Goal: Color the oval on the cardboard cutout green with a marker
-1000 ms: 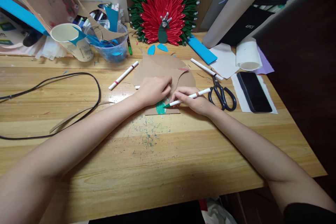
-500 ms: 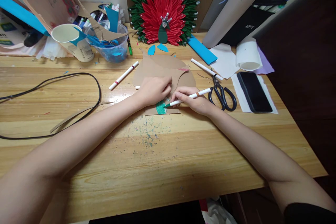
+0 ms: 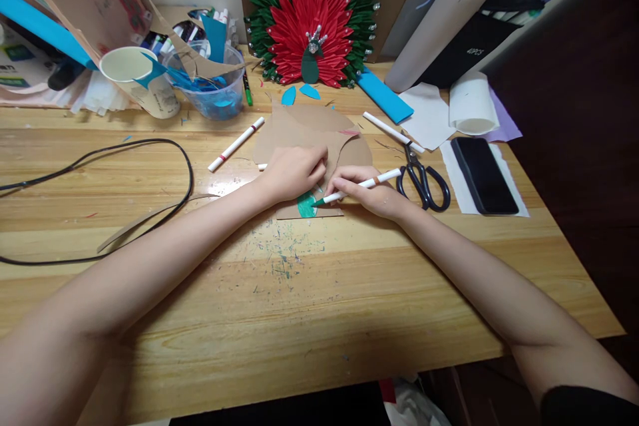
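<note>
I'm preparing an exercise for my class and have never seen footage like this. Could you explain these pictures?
There is no machine: this is a person working bare-handed. Every picture comes from one camera worn on the head, looking forward and down. The right hand holds a green-tipped marker, its tip at a green patch on brown cardboard. The left hand rests on the cardboard. Scissors lie on the wooden table, near a phone on white paper; a paper cup stands at back left.
</note>
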Demonstrator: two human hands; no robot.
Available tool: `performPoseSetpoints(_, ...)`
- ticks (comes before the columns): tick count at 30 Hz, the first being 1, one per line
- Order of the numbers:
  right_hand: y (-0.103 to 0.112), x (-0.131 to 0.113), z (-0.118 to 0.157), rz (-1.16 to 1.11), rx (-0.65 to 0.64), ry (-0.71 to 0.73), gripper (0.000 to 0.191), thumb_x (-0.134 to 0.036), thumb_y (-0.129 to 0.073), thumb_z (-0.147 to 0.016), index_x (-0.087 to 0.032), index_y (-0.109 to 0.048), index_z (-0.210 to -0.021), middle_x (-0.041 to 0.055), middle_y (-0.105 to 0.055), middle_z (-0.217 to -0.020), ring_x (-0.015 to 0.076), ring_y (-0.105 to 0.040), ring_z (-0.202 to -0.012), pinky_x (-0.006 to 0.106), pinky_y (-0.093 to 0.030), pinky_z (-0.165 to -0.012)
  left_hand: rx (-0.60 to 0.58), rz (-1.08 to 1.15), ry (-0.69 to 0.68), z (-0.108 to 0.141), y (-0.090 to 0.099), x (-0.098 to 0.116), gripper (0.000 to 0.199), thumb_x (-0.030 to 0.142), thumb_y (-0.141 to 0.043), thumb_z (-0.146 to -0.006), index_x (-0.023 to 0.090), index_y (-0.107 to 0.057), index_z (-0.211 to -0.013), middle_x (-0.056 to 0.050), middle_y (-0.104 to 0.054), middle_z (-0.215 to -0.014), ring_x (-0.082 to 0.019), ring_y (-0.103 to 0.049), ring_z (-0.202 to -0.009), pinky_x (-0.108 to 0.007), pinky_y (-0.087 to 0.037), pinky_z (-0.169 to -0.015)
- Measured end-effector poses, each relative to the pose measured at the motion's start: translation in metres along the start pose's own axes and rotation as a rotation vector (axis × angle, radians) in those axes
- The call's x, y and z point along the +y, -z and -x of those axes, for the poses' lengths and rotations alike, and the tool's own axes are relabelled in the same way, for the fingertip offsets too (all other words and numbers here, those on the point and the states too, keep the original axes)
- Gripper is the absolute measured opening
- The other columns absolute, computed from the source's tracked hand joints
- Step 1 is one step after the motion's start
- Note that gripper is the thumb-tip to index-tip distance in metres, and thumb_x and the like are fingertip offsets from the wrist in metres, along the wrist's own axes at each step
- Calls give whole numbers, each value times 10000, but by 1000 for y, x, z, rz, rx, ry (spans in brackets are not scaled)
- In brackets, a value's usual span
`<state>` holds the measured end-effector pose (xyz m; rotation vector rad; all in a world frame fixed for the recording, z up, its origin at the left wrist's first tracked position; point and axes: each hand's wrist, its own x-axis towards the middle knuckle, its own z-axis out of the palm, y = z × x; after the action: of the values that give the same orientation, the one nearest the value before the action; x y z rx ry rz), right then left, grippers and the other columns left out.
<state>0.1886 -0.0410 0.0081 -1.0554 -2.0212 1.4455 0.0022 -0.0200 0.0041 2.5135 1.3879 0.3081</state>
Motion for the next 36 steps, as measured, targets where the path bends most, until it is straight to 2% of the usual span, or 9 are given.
performPoseSetpoints(36,-1,4,-1,2,2,29,294,-380,-504,-911,-165,-630,-755,28,-681,-725,135,-625,-682,247,-482,-624,19,-28,-9,-1,-3,-1,291,306,-333,-893,189,-595,-937,-62,-692,-835,-176,-597,-707,-280,-250,-553)
